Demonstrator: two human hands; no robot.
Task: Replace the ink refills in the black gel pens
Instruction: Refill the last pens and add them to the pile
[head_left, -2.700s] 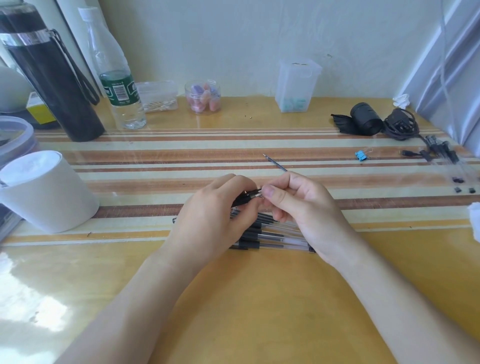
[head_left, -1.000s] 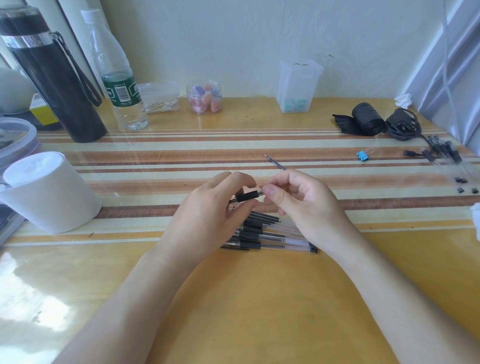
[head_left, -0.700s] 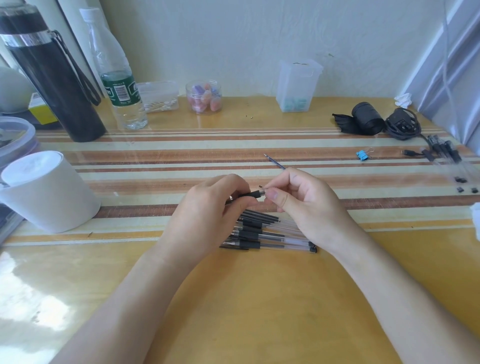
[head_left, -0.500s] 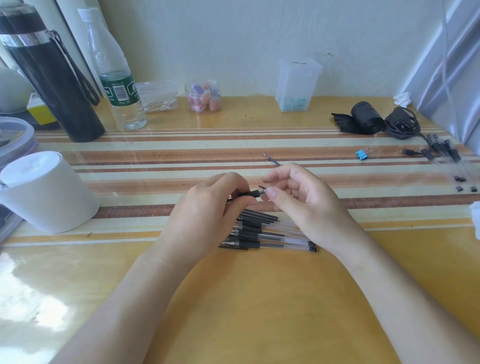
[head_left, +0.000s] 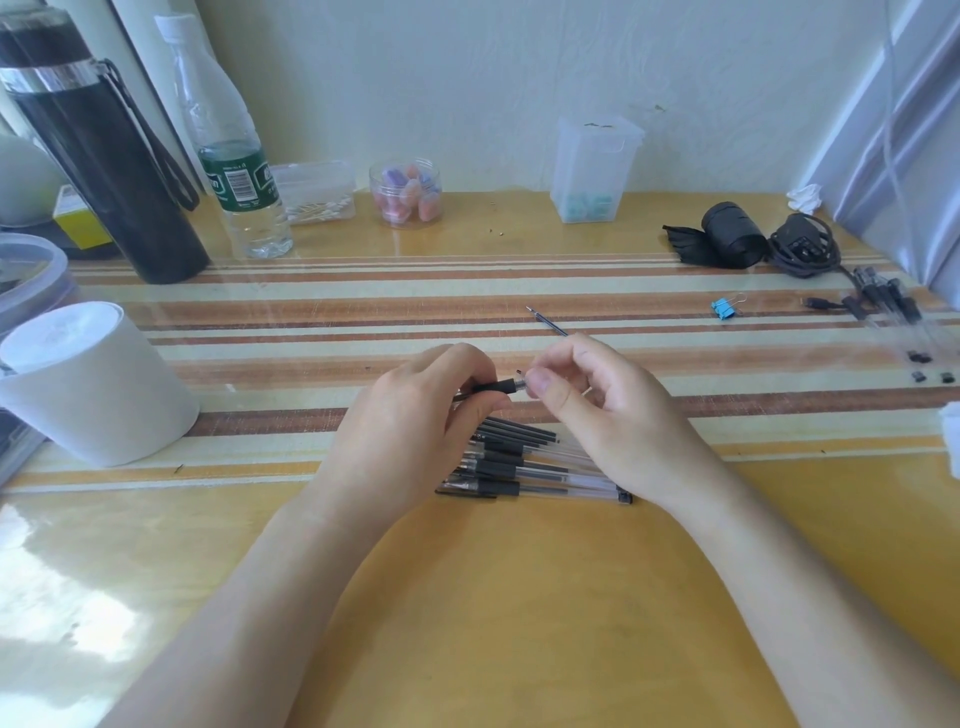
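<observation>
My left hand (head_left: 415, 415) is closed around a black gel pen (head_left: 493, 387), held level just above the table with its silver tip pointing right. The thumb and fingers of my right hand (head_left: 597, 410) pinch that tip end. Below both hands lies a pile of several clear-barrelled black gel pens (head_left: 524, 470), partly covered by my hands. A thin ink refill (head_left: 545, 322) pokes out beyond my right fingers; whether the hand holds it or it lies on the table is unclear.
A white paper roll (head_left: 88, 384) stands at the left. Along the back are a black flask (head_left: 104, 171), a water bottle (head_left: 234, 171), a jar (head_left: 408, 195) and a clear box (head_left: 592, 166). At the right lie more pens (head_left: 888, 301), a blue binder clip (head_left: 723, 307) and a black cable bundle (head_left: 800, 249).
My right fingers opened away from the pen tip half a second ago and have closed on it again. The left hand and its pen have hardly moved.
</observation>
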